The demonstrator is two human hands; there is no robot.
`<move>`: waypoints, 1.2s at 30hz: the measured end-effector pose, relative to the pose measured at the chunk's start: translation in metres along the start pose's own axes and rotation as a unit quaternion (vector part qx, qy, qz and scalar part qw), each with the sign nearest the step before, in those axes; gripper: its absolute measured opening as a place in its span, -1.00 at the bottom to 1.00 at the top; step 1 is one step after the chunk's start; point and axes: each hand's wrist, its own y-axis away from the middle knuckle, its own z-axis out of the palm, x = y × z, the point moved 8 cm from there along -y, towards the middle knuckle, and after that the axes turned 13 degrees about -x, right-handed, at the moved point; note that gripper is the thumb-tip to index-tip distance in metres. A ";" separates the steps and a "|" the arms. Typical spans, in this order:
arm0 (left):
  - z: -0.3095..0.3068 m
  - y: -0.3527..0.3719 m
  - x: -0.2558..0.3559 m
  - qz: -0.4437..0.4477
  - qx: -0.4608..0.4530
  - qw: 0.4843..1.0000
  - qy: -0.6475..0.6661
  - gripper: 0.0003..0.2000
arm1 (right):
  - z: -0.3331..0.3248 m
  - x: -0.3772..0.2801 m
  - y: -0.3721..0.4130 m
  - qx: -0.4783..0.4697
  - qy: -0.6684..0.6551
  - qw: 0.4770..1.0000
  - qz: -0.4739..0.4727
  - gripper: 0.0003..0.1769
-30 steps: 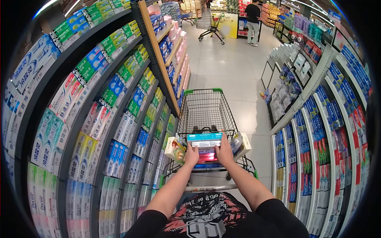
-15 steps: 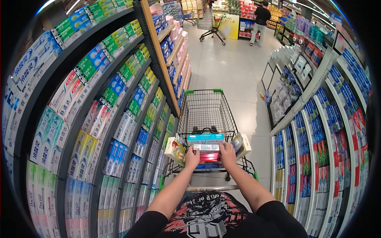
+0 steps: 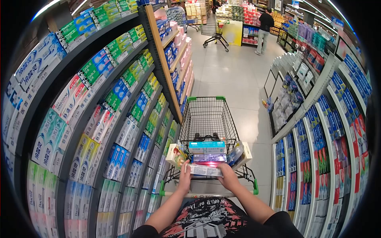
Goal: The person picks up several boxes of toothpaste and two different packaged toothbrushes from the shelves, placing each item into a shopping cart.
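Note:
In front of my chest, both hands hold a long white toothpaste box point(image 3: 203, 170) level by its two ends. My left hand point(image 3: 184, 179) is closed on the left end and my right hand point(image 3: 229, 177) on the right end. Small print covers its facing side. Just beyond lies a purple box point(image 3: 208, 158) with a pink sheen below it, and behind that a teal-and-white box point(image 3: 207, 148). These sit in the rear part of the shopping cart point(image 3: 227, 98). White-edged packs stand at each side, the right pack point(image 3: 240, 154) and the left pack point(image 3: 176, 154).
Toothpaste shelves point(image 3: 93, 119) rise close on the left. Shelves of blue and red packs point(image 3: 309, 158) line the right. Ahead runs the tiled aisle floor point(image 3: 238, 85), with another cart point(image 3: 214, 31) and a person in black point(image 3: 265, 27) at the far end.
Both hands have drawn the white box back toward my body and lower, away from the teal-and-white box. The purple box now shows. My view has shifted slightly.

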 end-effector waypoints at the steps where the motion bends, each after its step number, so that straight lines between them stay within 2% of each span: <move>1: -0.002 0.003 0.001 0.001 0.001 1.000 0.000 -0.52 | -0.003 -0.015 0.002 -0.003 0.001 1.000 -0.027 -0.47; 4: -0.011 0.020 0.005 -0.019 0.052 0.991 0.121 -0.57 | -0.025 -0.049 0.003 0.008 -0.058 0.997 -0.052 -0.44; 6: -0.011 0.031 0.013 -0.045 0.037 0.991 0.118 -0.56 | -0.037 -0.066 0.008 0.018 -0.092 0.993 -0.070 -0.41; 8: 0.001 0.044 0.024 -0.088 0.027 0.990 0.106 -0.54 | -0.028 -0.075 0.009 -0.075 -0.128 0.986 -0.074 -0.36; 9: 0.007 0.052 0.037 -0.087 0.028 0.990 0.107 -0.54 | -0.027 -0.076 0.012 -0.077 -0.128 0.986 -0.076 -0.36; 11: 0.021 0.067 0.068 -0.063 -0.006 0.994 0.084 -0.54 | -0.025 -0.065 0.022 -0.056 -0.240 0.969 -0.019 -0.38; 12: 0.026 0.074 0.080 -0.074 -0.017 0.994 0.073 -0.53 | -0.012 -0.053 0.030 -0.091 -0.412 0.904 0.067 -0.46; 15: 0.033 0.088 0.081 -0.089 -0.067 0.990 0.087 -0.54 | -0.018 -0.057 0.037 -0.089 -0.462 0.880 0.071 -0.52; 16: 0.037 0.091 0.082 -0.078 -0.057 0.993 0.065 -0.54 | -0.015 -0.054 0.040 -0.087 -0.479 0.870 0.072 -0.55; 20: 0.038 0.099 0.078 -0.094 -0.116 0.981 0.127 -0.53 | -0.007 -0.042 0.050 -0.104 -0.499 0.858 0.065 -0.49; 22: 0.032 0.097 0.074 -0.089 -0.094 0.971 0.202 -0.49 | 0.000 -0.043 0.049 -0.123 -0.620 0.774 0.024 -0.40; 23: 0.029 0.096 0.075 -0.087 -0.095 0.971 0.202 -0.49 | 0.000 -0.041 0.051 -0.123 -0.619 0.775 0.022 -0.40; 25: 0.029 0.096 0.078 -0.082 -0.102 0.953 0.272 -0.46 | 0.007 -0.048 0.054 -0.167 -0.685 0.708 0.040 -0.29; 29: 0.020 0.094 0.077 -0.088 -0.108 0.959 0.248 -0.45 | 0.003 -0.063 0.047 -0.150 -0.672 0.725 -0.004 -0.26; 34: 0.017 0.095 0.072 -0.101 -0.088 0.957 0.257 -0.45 | 0.012 -0.053 0.044 -0.142 -0.713 0.686 0.004 -0.38; 36: 0.013 0.094 0.068 -0.103 -0.093 0.949 0.283 -0.46 | 0.007 -0.055 0.040 -0.144 -0.710 0.689 0.016 -0.38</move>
